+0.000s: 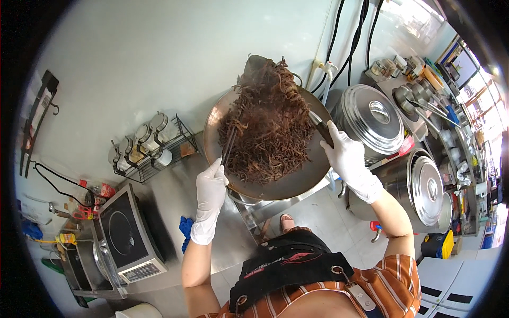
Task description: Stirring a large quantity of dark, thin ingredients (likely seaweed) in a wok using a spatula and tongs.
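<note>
A wide wok (278,191) in front of me holds a large heap of dark brown shredded food (270,147). Part of the heap is raised in a tall mass toward the wall, and a haze like steam hangs over it. My left hand (212,183), in a white glove, grips a pair of long dark chopsticks (230,145) whose far ends go into the shreds. My right hand (345,155), also gloved in white, is closed around the dark handle of a metal utensil (321,128). The shreds hide that utensil's working end.
Left of the wok, a wire rack (153,165) with lidded jars stands on the steel counter (171,222). An induction cooker (129,236) and a blue cloth-like item (185,230) lie nearby. Lidded steel pots (372,119) stand at right, close to my right hand. Hoses (354,43) run down the wall.
</note>
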A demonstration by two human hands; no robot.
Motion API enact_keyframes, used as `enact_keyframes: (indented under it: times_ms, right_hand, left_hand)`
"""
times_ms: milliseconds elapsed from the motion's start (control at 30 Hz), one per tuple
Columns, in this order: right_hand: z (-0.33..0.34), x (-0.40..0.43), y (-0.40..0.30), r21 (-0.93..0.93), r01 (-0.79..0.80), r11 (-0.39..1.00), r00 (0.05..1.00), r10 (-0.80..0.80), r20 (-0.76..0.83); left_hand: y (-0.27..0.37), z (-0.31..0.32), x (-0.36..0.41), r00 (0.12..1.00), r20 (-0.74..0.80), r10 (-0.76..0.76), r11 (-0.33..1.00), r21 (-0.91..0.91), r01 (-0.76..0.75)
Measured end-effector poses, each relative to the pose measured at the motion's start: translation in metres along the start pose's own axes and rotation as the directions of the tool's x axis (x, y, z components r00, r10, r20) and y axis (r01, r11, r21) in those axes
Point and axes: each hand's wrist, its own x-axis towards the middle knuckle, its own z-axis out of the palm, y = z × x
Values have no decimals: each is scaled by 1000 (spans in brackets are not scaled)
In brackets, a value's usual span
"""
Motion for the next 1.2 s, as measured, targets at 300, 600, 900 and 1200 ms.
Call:
enact_keyframes:
  times_ms: [300,600,900,1200]
  right_hand:
    - [-34,39,-7,-356,122,927,957,-15,290]
    - [-63,107,-66,-640,610,468,764,-561,318]
    - [-75,112,-55,-571,537,621,843,-364,397]
    - [-59,104,31,-7,-516,857,312,195,930]
  left_hand:
    - [4,-16,6,993,-9,121,987,105,-119]
    - [-7,-34,12,943,217,250,510,799,-319]
    - [13,-54,9,949,241,203,381,873,-303]
    - [15,-59,20,936,263,233,339,880,-332]
